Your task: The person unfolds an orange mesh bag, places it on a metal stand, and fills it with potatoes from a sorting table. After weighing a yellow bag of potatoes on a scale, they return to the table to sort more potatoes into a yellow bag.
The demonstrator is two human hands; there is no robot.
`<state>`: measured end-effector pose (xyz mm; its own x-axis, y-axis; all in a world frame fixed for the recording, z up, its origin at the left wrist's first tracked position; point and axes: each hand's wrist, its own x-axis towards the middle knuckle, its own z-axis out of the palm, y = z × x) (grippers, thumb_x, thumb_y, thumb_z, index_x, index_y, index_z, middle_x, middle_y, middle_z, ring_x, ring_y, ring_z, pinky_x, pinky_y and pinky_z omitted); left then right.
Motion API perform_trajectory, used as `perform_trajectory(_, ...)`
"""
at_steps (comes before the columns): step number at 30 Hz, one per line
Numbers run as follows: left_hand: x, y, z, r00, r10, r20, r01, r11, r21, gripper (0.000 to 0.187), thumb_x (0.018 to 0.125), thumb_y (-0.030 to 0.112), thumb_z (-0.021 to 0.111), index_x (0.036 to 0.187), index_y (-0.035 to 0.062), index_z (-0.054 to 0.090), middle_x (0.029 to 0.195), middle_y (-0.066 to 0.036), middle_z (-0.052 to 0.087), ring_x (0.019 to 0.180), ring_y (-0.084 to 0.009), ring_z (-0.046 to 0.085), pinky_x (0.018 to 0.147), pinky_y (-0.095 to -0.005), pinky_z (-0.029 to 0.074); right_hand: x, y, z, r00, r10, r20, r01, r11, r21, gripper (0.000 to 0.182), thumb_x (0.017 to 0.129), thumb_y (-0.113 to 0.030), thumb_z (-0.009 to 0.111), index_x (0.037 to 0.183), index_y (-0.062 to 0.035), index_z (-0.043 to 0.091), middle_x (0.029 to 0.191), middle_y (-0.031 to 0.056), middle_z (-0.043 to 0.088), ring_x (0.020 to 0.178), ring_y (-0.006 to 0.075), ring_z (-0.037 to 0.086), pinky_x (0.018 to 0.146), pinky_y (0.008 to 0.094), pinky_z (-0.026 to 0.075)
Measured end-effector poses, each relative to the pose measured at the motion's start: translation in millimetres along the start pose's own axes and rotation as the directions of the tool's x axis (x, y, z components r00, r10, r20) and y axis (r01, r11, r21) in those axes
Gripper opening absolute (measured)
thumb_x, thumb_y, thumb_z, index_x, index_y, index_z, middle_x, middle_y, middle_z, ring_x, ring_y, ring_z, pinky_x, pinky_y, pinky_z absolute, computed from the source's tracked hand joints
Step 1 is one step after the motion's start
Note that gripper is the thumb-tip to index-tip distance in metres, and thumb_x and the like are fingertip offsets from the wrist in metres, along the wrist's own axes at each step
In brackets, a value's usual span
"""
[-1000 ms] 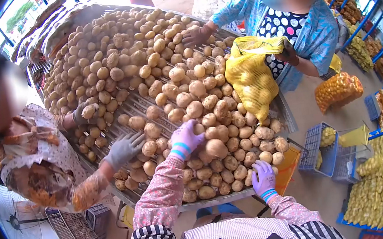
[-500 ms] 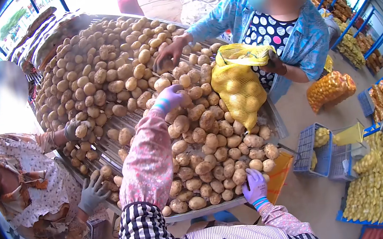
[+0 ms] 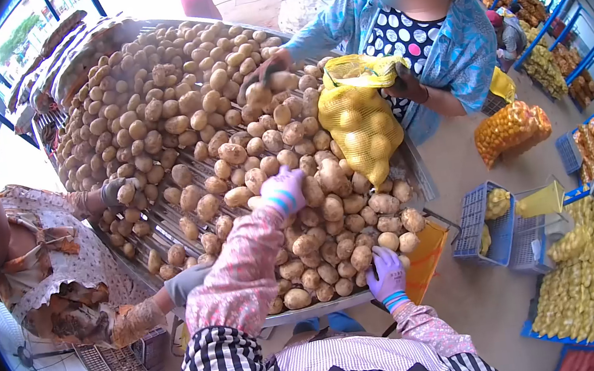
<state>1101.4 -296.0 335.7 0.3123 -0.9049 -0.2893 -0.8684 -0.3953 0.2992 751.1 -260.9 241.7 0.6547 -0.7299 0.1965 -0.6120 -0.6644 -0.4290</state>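
Note:
My left hand point(image 3: 284, 191), in a purple glove with a pink floral sleeve, lies on top of the potatoes point(image 3: 175, 96) in the middle of the metal roller table point(image 3: 312, 310). Its fingers curl down over a potato and are hidden from me. My right hand point(image 3: 387, 274), also gloved in purple, rests with fingers spread against the potatoes at the table's near edge, holding nothing. Potatoes cover most of the table, piled highest at the far left.
A person opposite holds a yellow mesh bag point(image 3: 360, 122) of potatoes and reaches into the pile. Another person at the left has a gloved hand point(image 3: 120, 192) on potatoes. Blue crates point(image 3: 484, 225), filled mesh bags point(image 3: 591, 283) and an orange bag point(image 3: 511, 131) stand at right.
My left hand reached far up the pile, then drew back toward me onto the nearer potatoes. My right hand stayed at the near edge. The opposite person's hand moved over the pile.

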Motion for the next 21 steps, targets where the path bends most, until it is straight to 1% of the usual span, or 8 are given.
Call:
perform_trajectory(3,-37,23,19,0.990,0.061,-0.125,-0.056,0.998,0.042,0.036,0.081,0.014,0.068,0.117,0.0150,0.063,0.127,-0.015,0.057,0.109,-0.0371,0.067,0.090,-0.0488,0.055,-4,0,1,1.000,0.006,0.010,-0.006,1.000,-0.031,0.035,0.085,-0.021,0.068,0.114,-0.0023,0.065,0.130,0.0149,0.061,0.123,0.0364,0.055,0.106,0.0476,0.044)
perform_trajectory(6,-54,24,22,0.996,0.027,-0.084,-0.030,0.999,-0.026,0.035,0.082,0.012,0.067,0.117,0.0168,0.063,0.127,-0.016,0.057,0.108,-0.0366,0.068,0.089,-0.0489,0.055,0,1,2,1.000,-0.018,-0.021,0.018,1.000,-0.017,0.034,0.084,-0.019,0.068,0.114,-0.0031,0.065,0.127,0.0150,0.063,0.121,0.0366,0.056,0.106,0.0477,0.044)
perform_trajectory(9,-72,12,26,0.994,0.032,-0.108,-0.037,0.998,-0.051,0.033,0.083,0.012,0.066,0.116,0.0183,0.063,0.128,-0.015,0.056,0.107,-0.0366,0.068,0.087,-0.0488,0.056,0,6,6,0.998,0.022,-0.056,-0.017,0.997,0.079,0.028,0.086,-0.012,0.066,0.114,-0.0045,0.065,0.121,0.0159,0.065,0.117,0.0368,0.059,0.105,0.0475,0.045)
perform_trajectory(11,-86,6,30,0.983,0.093,-0.156,-0.106,0.992,-0.075,0.032,0.087,0.019,0.066,0.119,0.0200,0.063,0.126,-0.012,0.058,0.102,-0.0347,0.069,0.082,-0.0483,0.057,15,4,3,0.963,0.137,-0.233,-0.071,0.959,0.274,0.025,0.089,-0.006,0.062,0.113,-0.0057,0.065,0.117,0.0166,0.068,0.113,0.0366,0.062,0.102,0.0471,0.048)
perform_trajectory(12,-95,4,32,0.979,0.114,-0.169,-0.132,0.987,-0.097,0.029,0.088,0.019,0.066,0.116,0.0195,0.063,0.124,-0.011,0.059,0.101,-0.0353,0.069,0.080,-0.0491,0.057,28,6,3,0.954,0.061,-0.294,0.021,0.963,0.268,0.023,0.091,-0.005,0.061,0.114,-0.0058,0.064,0.118,0.0172,0.068,0.113,0.0360,0.063,0.101,0.0464,0.049)
perform_trajectory(16,-123,12,51,0.982,0.109,-0.155,-0.127,0.986,-0.111,0.032,0.085,0.014,0.066,0.115,0.0233,0.064,0.124,-0.009,0.059,0.095,-0.0351,0.070,0.079,-0.0485,0.058,117,-30,-11,0.938,-0.111,-0.327,0.210,0.935,0.285,0.025,0.092,-0.007,0.063,0.116,-0.0053,0.064,0.121,0.0171,0.067,0.115,0.0358,0.063,0.103,0.0454,0.048)
perform_trajectory(17,-135,13,56,0.954,0.069,-0.291,-0.146,0.957,-0.249,0.031,0.087,0.013,0.064,0.117,0.0223,0.065,0.123,-0.011,0.059,0.098,-0.0368,0.068,0.079,-0.0486,0.057,136,-37,-8,0.932,-0.143,-0.333,0.243,0.929,0.280,0.026,0.092,-0.007,0.064,0.117,-0.0052,0.064,0.122,0.0171,0.067,0.116,0.0358,0.062,0.103,0.0450,0.047)
perform_trajectory(21,-161,12,75,0.954,-0.034,-0.297,-0.054,0.957,-0.286,0.039,0.086,0.012,0.063,0.123,0.0238,0.062,0.131,-0.010,0.058,0.104,-0.0364,0.066,0.083,-0.0466,0.058,196,-70,18,0.944,-0.272,-0.187,0.321,0.887,0.331,0.033,0.091,-0.012,0.065,0.123,-0.0057,0.063,0.124,0.0156,0.066,0.118,0.0347,0.061,0.105,0.0455,0.046)
